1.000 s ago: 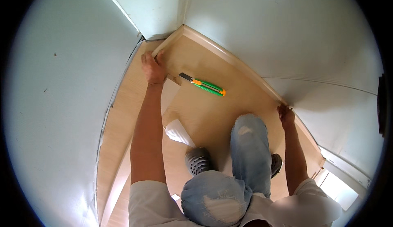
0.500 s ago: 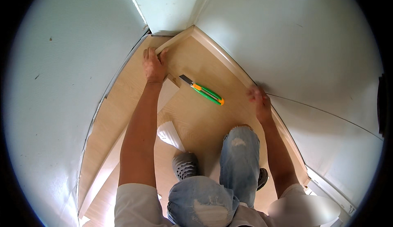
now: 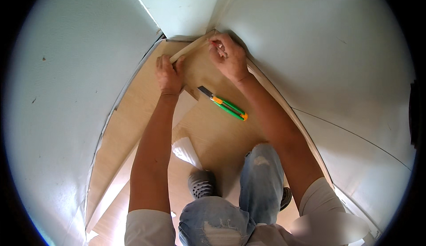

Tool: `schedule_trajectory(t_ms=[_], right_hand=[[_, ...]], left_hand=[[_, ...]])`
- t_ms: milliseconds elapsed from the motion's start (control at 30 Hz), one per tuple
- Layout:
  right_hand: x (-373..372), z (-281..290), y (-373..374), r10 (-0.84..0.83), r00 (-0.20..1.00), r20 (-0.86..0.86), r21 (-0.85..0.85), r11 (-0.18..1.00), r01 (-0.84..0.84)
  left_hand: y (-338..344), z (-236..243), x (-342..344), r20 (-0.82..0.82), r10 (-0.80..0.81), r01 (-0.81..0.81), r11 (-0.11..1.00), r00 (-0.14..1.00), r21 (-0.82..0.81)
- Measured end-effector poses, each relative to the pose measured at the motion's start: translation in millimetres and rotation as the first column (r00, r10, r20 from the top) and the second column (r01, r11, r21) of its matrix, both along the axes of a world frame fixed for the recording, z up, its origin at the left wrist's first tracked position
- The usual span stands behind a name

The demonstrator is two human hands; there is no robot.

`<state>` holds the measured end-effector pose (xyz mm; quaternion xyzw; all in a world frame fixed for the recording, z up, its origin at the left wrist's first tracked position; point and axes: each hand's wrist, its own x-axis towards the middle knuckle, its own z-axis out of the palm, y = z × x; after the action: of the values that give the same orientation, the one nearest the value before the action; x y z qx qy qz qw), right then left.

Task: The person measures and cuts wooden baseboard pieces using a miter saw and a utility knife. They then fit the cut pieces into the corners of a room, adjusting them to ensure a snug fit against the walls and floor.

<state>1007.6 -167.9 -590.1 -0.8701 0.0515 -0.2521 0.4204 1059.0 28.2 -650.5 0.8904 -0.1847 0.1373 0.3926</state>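
Left hand (image 3: 169, 75) at the near end of the short trim strip (image 3: 193, 50), floor's far edge: fingers over the outer side, thumb on the inner, pinched on it. Left arm almost straight, wrist in line.

Right hand (image 3: 230, 59) up at the floor's far corner, where the strip meets the wall. Arm runs diagonally in from the lower right, fingers curled in, thumb side toward the strip. Small reddish bit at the fingertips, too small to identify; can't tell if that hand is closed on anything.

Short strip: pale wood tone, straight, narrow. Long trim strip (image 3: 284, 105): similar tone, follows the floor's right edge, partly behind the right forearm.

Floor (image 3: 213, 130): light wood-grain, smooth. Walls: pale blue-green panels; right panel (image 3: 333, 59) has a thin dark seam, left panel (image 3: 66, 90) has a few scuffs.

Utility knife (image 3: 233, 106) lies flat on mid-floor, well in from the right edge: ribbed green body, orange slider and end, dark blade pointing toward the far left. Pale flat offcut (image 3: 184, 106) beside the left forearm; creased white scrap (image 3: 186, 152) near the grey perforated shoe (image 3: 203, 184).
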Motion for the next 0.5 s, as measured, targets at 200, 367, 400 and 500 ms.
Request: schedule_trajectory(t_ms=[200, 367, 400, 500], right_hand=[[7.7, -7.4, 4.0, -0.041, 0.998, 0.049, -0.098, 0.994, 0.045], [9.0, -6.8, 4.1, -0.055, 0.997, 0.056, -0.14, 0.988, 0.062], [9.3, -6.4, 4.9, -0.053, 0.997, 0.059, -0.133, 0.989, 0.06], [8.1, -8.7, 0.9, -0.04, 0.997, 0.058, -0.135, 0.99, 0.048]], left_hand=[[3.0, -1.4, 1.3, 0.046, 0.009, -0.009, 1.0, 0.999, 0.007], [0.6, 0.2, 0.9, 0.036, 0.015, -0.016, 1.0, 0.999, 0.015], [1.0, -0.2, 1.0, 0.05, 0.015, -0.016, 1.0, 0.999, 0.019], [-0.3, -2.9, 1.9, 0.081, 0.009, -0.011, 1.0, 0.997, 0.022]])
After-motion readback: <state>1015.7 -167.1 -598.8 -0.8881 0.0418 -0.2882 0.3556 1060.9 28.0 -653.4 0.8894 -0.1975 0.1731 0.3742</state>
